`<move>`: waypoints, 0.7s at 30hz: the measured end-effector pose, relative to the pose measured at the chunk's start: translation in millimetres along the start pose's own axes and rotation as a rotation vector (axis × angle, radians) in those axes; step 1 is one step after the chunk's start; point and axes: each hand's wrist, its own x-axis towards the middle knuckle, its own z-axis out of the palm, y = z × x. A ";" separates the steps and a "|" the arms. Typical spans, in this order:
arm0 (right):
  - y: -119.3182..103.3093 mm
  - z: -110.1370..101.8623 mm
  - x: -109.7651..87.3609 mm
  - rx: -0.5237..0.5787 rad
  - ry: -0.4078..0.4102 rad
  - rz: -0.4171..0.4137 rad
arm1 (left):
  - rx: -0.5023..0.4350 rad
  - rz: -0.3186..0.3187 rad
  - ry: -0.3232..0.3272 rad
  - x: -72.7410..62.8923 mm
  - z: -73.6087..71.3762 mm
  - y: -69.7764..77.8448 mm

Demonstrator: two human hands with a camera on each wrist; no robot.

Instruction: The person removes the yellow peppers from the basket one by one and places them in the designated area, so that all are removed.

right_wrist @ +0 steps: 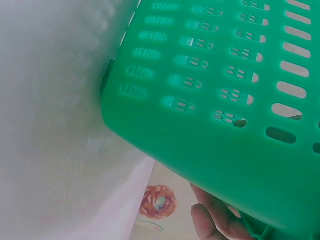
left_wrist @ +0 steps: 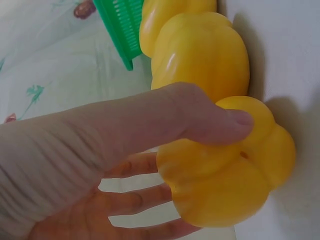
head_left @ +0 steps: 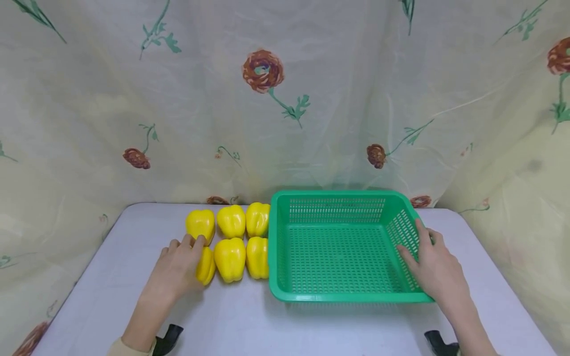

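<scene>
Several yellow bell peppers stand close together in two rows on the left of the table. At the near-left corner, my left hand [head_left: 175, 267] holds one yellow bell pepper [head_left: 206, 266]. In the left wrist view, the thumb lies across this pepper [left_wrist: 225, 185], with fingers on its other side. A green plastic basket [head_left: 278, 247] sits to the right of the peppers, its inside bare. My right hand [head_left: 438, 269] grips the basket's right side, thumb inside the wall and fingers outside. Some fingertips show beneath the basket's rim [right_wrist: 200, 170] in the right wrist view.
A white-covered table [head_left: 231, 321] bears everything. Behind it hangs a pale curtain [head_left: 329, 99] with printed flowers, which also runs along both sides. The far-right pepper [head_left: 258, 220] stands right beside the basket's left wall.
</scene>
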 end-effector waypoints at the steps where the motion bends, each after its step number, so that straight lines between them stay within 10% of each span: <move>1: 0.1 0.3 -0.1 -0.001 -0.002 0.000 | -0.002 -0.004 -0.005 0.1 0.5 0.5; 21: 0.8 0.9 1.7 0.001 -0.003 -0.004 | -0.027 -0.035 -0.050 -2.1 1.7 2.0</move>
